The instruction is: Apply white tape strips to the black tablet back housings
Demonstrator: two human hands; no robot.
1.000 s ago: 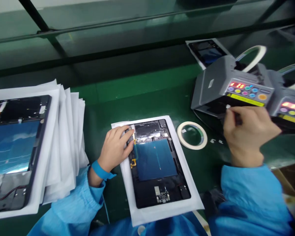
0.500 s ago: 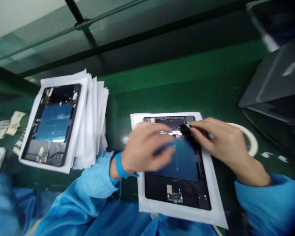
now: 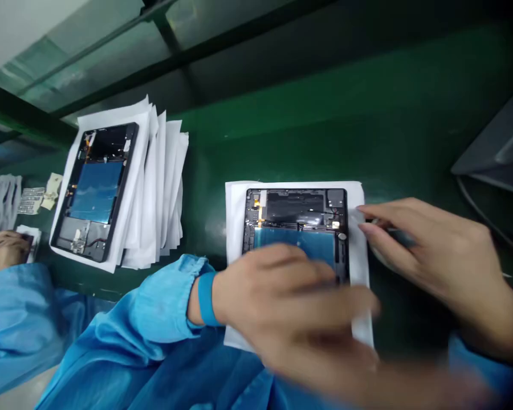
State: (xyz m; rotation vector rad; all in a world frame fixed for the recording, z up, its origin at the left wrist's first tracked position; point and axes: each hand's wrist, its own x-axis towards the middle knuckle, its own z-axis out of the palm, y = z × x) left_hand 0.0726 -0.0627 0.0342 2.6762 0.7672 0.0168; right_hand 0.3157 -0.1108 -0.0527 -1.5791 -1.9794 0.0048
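Observation:
An opened tablet point(image 3: 297, 208) with a blue battery lies on a white sheet point(image 3: 361, 262) in front of me. My left hand point(image 3: 256, 290), wearing a blue wristband point(image 3: 206, 297), is over the tablet's lower half and hides it; its fingers are smeared by motion. At the sheet's right edge is my right hand point(image 3: 431, 242), thumb and forefinger nearly together; what they hold, if anything, is too small to make out. A blurred bare forearm point(image 3: 423, 390) crosses at the lower right and overlaps my left hand; whose it is, I cannot tell.
Left stands a stack of white sheets point(image 3: 154, 188) with another opened tablet point(image 3: 97, 188) on top. Beyond it, another person's hand point(image 3: 4, 247) touches a small dark item. Paper label sheets point(image 3: 32, 200) lie nearby. A grey box point(image 3: 496, 148) is at the right.
My right hand has moved right, off the tablet; the dark piece in its fingers no longer shows. My left hand has come lower and nearer. A blurred forearm has appeared. The view has shifted.

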